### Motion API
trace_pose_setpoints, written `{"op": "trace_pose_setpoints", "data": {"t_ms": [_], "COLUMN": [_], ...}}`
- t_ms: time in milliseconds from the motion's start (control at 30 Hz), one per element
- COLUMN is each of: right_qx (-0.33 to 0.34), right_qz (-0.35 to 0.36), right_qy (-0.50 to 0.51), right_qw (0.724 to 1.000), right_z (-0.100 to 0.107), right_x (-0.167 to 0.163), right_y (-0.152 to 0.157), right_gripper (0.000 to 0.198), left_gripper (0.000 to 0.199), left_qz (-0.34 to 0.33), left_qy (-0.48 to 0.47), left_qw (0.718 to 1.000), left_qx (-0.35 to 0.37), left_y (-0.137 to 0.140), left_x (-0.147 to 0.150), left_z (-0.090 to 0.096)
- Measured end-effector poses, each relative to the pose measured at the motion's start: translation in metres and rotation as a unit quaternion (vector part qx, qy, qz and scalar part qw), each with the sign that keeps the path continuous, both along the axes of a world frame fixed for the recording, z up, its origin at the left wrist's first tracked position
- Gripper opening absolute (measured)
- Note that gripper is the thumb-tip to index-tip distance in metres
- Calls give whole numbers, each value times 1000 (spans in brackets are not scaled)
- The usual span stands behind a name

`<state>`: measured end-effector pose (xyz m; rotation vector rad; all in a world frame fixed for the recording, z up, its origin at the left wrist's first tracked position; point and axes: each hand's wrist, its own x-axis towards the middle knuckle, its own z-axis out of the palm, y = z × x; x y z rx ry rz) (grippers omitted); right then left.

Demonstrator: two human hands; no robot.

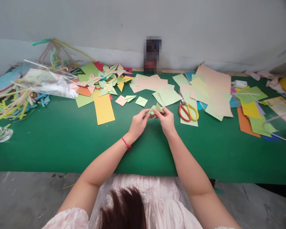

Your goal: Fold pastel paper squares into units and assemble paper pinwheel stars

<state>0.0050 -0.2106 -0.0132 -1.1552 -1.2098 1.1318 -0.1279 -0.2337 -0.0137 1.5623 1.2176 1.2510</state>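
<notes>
Between my two hands is a small piece of light green folded paper, held just above the green table. My left hand pinches its left side, and my right hand grips its right side; the fingertips partly cover it. Just beyond lie small folded pieces: a pale green one, a pink one and a narrow green one. To the right of my right hand rest scissors with one red and one yellow handle loop, on a pale green strip.
Pale paper sheets spread across the back right. Folded paper stars pile at the back left, near a yellow sheet. Fuzzy stems heap at far left. A blurred dark upright object stands against the wall.
</notes>
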Motion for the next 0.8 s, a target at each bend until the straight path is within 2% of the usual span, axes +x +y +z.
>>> {"op": "trace_pose_setpoints", "data": {"t_ms": [233,333,500,600,800], "right_qx": [-3,-7,-64,-97,-110], "right_qz": [-9,-21,-10,10,15], "right_qy": [-9,14,108,155,178], "right_qw": [1000,1000,992,983,978], "right_z": [2,1,-2,-2,-3], "right_x": [0,3,6,5,3], "right_y": [0,2,4,4,4], "right_gripper": [26,25,25,24,21], "left_gripper": [30,33,36,23,16], "left_qz": [-26,-15,-9,-6,15], "left_qy": [-54,-60,52,90,82], "left_qw": [997,997,998,991,990], "left_qx": [-44,-50,45,98,111], "left_y": [1,3,1,0,0], "left_x": [1,0,-4,-5,-3], "left_z": [-1,-1,2,0,0]}}
